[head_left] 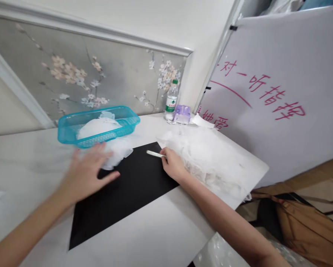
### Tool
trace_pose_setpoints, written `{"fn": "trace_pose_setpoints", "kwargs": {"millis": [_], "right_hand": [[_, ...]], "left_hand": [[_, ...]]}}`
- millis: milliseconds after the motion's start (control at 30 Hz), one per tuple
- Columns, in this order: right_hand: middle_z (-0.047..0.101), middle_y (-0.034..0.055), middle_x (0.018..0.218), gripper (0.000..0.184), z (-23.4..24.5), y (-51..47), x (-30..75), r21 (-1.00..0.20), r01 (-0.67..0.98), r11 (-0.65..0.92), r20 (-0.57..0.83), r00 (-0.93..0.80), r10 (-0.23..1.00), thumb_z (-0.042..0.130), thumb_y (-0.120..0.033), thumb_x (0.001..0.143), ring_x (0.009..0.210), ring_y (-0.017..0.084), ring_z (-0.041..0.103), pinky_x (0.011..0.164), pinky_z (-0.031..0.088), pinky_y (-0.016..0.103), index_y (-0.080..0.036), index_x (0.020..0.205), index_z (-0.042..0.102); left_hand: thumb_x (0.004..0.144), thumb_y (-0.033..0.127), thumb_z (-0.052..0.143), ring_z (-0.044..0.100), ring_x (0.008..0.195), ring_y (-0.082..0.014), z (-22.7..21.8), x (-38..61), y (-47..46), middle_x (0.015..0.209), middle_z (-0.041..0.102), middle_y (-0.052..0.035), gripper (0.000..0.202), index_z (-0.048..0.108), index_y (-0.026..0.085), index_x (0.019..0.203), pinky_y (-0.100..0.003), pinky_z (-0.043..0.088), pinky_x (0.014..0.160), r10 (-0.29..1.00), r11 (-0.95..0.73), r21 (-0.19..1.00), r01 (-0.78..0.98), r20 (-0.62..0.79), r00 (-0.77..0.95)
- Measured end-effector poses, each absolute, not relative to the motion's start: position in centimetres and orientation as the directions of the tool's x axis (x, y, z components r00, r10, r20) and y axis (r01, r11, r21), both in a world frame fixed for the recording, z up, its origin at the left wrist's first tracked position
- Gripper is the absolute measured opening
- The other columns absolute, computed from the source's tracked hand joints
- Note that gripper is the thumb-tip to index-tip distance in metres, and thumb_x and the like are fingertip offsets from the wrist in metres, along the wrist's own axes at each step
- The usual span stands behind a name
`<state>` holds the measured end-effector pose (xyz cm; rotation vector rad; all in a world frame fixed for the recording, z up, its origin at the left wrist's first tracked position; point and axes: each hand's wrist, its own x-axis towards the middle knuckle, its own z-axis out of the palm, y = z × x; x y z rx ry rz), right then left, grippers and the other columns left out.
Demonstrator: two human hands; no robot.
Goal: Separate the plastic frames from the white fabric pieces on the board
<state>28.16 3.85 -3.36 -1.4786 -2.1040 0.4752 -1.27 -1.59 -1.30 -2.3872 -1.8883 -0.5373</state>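
Observation:
My left hand point(85, 172) is open, fingers spread, over the left side of a black sheet point(127, 193) on the white table. Just beyond its fingers lies a pile of white translucent pieces point(118, 150), partly on the sheet's far edge; whether the hand touches it I cannot tell. My right hand point(172, 163) is closed on a slim white stick-like tool point(154, 153), whose end points left over the sheet. A blue plastic basket point(131, 120) holding white pieces stands behind the left hand. To the right of the right hand spreads a heap of white fluffy scraps point(211, 152).
At the back stand a water bottle point(171, 102) with a green cap and a purple tissue pack point(182, 114). A whiteboard point(294, 66) with red writing rises at the right. Clear bubbly plastic point(224, 252) lies at the front, and a brown bag point(308, 226) is lower right.

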Motion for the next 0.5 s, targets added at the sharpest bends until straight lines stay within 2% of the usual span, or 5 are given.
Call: {"fn": "trace_pose_setpoints", "kwargs": {"millis": [67,167,233,367,500], "right_hand": [[0.061,0.0073,0.099,0.021,-3.0,3.7,28.2,-0.542,0.760,0.359,0.205,-0.294,0.934,0.040,-0.010,0.086,0.096,0.019,0.056,0.087,0.045,0.033,-0.019,0.100,0.053],[0.060,0.0088,0.105,0.024,-2.4,3.5,28.0,-0.523,0.770,0.366,0.185,-0.316,0.931,0.039,-0.008,0.086,0.102,0.021,0.053,0.090,0.043,0.034,-0.018,0.102,0.053],[0.059,0.0103,0.106,0.024,-1.9,3.3,27.8,-0.509,0.779,0.367,0.163,-0.331,0.929,0.039,-0.008,0.086,0.102,0.022,0.052,0.091,0.043,0.035,-0.017,0.102,0.055],[0.058,0.0128,0.107,0.023,-1.4,2.9,27.6,-0.477,0.800,0.363,0.127,-0.346,0.929,0.038,-0.008,0.088,0.101,0.025,0.051,0.089,0.042,0.038,-0.015,0.098,0.057],[0.058,0.0122,0.108,0.022,-1.3,2.9,27.7,-0.456,0.812,0.365,0.122,-0.349,0.929,0.037,-0.010,0.090,0.102,0.024,0.050,0.090,0.042,0.038,-0.016,0.100,0.056]], "left_hand": [[0.081,0.066,0.047,0.030,0.140,-0.0376,-2.0,-0.5,-1.0,0.153,0.035,-0.0141,0.072,0.049,0.022,0.138,-0.062,0.019,0.112,0.949,-0.263,0.114,0.958,0.209,0.236],[0.091,0.056,0.024,0.022,0.144,-0.0360,-2.8,-0.2,0.3,0.155,0.028,-0.0146,0.066,0.044,0.021,0.143,-0.066,0.017,0.109,0.967,-0.214,0.011,0.977,0.148,0.210],[0.094,0.049,0.017,0.022,0.144,-0.0351,-2.7,-0.6,1.3,0.155,0.028,-0.0175,0.064,0.041,0.019,0.144,-0.065,0.018,0.108,0.963,-0.193,-0.044,0.980,0.185,0.198],[0.097,0.047,0.018,0.025,0.143,-0.0332,-1.6,-1.0,2.9,0.155,0.028,-0.0197,0.059,0.039,0.018,0.144,-0.061,0.018,0.110,0.916,-0.212,-0.153,0.965,0.312,0.251],[0.098,0.046,0.016,0.037,0.137,-0.0320,-0.8,0.6,3.9,0.147,0.041,-0.0192,0.058,0.040,0.014,0.141,-0.052,0.021,0.112,0.870,-0.132,-0.159,0.978,0.454,0.191]]}}
